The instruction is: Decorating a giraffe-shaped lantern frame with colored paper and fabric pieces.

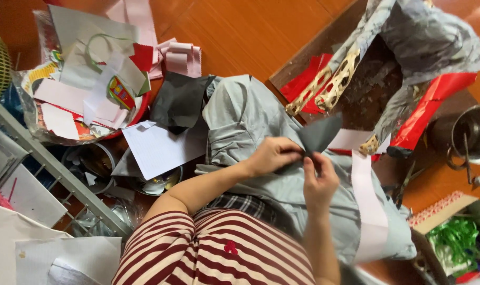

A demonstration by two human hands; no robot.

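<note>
Where hands [298, 163] pinch, grey paper [320, 133] hides.

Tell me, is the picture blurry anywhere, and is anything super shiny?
Head view: the hands, left hand and right hand, look slightly soft, as does the dark grey paper they pinch; the striped clothing near the bottom edge is softest; light gleams off the orange floor and the metal pot; shadows are soft, with none hard-edged.
</note>
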